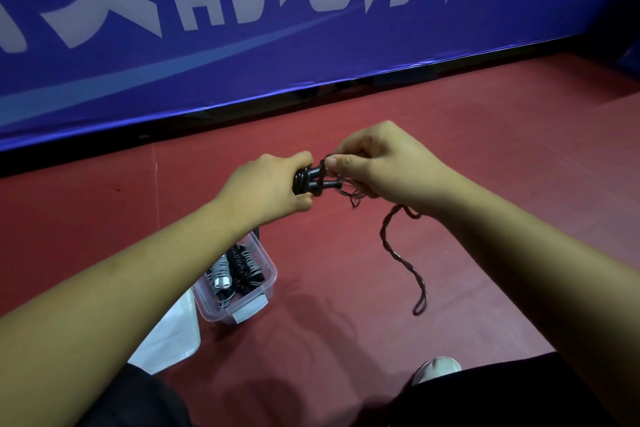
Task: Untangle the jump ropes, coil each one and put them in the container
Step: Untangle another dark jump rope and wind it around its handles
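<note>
My left hand [266, 184] grips the two black handles [313, 180] of a jump rope, with a few turns of cord wound round them. My right hand [377, 163] pinches the thin dark cord right beside the handles. A twisted, doubled length of the cord [401, 253] hangs down from my right hand and ends in a loop above the floor. Below my left forearm stands a clear plastic container [268, 291]. In it lie a coiled grey-white rope [220, 272] and a coiled black rope [246, 267].
The red floor [485, 149] runs back to a blue banner [311, 45] with white characters. A white lid or sheet [169, 336] lies left of the container. My shoe tip [436, 367] and dark trouser legs show at the bottom edge.
</note>
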Action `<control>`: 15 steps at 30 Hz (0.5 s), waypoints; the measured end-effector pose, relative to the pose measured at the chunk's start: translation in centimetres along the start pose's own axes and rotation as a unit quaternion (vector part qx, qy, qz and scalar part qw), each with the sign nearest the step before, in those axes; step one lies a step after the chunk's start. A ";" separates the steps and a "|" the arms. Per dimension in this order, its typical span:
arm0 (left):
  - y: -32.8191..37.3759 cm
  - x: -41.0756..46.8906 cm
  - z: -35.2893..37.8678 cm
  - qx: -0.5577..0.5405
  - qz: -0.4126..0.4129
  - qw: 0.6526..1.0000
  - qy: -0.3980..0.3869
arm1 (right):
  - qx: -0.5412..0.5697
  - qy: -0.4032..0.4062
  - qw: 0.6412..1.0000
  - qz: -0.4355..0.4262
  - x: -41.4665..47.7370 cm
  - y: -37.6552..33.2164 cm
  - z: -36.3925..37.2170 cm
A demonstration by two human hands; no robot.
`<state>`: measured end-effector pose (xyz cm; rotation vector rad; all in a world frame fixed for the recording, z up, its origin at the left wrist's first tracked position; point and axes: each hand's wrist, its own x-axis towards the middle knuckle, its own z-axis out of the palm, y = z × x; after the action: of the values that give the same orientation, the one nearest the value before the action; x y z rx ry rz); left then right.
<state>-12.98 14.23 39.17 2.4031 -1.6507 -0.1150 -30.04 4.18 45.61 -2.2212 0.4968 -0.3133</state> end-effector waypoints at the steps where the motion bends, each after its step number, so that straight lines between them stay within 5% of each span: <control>1: 0.3 -0.1 -0.1 0.002 0.014 1.000 -0.007 | -0.004 0.009 1.000 -0.004 0.1 0.1 -0.2; 15: 0.9 -0.8 -0.7 -0.094 0.199 0.972 -0.082 | -0.121 0.055 0.990 -0.040 1.6 3.3 -2.0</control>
<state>-13.91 14.77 39.97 1.9277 -2.0574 -0.3918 -30.16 0.18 44.43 -2.4733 0.5292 -0.4394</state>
